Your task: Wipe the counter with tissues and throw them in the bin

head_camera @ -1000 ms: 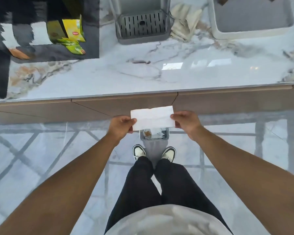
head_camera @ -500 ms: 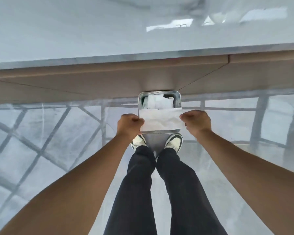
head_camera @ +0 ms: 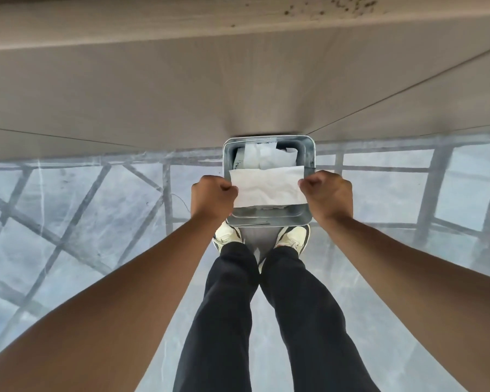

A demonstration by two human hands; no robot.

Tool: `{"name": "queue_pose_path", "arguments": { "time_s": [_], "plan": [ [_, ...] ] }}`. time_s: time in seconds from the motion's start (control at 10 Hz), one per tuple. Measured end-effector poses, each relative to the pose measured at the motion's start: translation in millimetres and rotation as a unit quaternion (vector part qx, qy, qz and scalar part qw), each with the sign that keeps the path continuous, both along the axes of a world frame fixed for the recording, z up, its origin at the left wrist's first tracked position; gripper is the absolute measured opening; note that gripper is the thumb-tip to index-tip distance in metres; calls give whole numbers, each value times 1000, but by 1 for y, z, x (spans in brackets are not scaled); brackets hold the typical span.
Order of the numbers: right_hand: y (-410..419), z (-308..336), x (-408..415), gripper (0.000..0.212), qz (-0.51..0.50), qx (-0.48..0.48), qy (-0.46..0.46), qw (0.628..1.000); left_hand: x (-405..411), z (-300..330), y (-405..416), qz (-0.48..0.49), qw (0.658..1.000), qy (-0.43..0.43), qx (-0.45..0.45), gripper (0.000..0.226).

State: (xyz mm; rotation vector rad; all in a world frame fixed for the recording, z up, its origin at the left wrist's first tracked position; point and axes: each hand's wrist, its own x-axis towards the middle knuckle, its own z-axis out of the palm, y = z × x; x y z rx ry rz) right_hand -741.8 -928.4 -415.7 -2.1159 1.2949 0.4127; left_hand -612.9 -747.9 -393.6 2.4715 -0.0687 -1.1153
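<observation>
A white tissue is stretched flat between both hands, right over the open mouth of a grey metal bin. My left hand pinches its left edge and my right hand pinches its right edge. Inside the bin lie other crumpled white tissues. The bin stands on the floor against the beige cabinet front, just ahead of my shoes. The counter top itself is out of view except for its underside edge at the top.
The beige cabinet front fills the upper half of the view. Pale marble floor with grey lines spreads to both sides. My legs in black trousers and light shoes stand right behind the bin.
My head has tilted down and closer, so the counter top left the view and the bin grew larger. Both hands lowered the tissue from counter-edge height to just over the bin mouth.
</observation>
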Motion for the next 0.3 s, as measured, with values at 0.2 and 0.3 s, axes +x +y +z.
{"name": "queue_pose_path", "arguments": {
  "time_s": [0.2,0.3],
  "plan": [
    [-2,7,-1,23,-15,-5,-22,1000,-5,3,-3,-40,999,-18,-8,28],
    [1,14,-4,23,-37,2,-27,999,-8,7,-2,-19,999,-23,-14,26]
  ]
}}
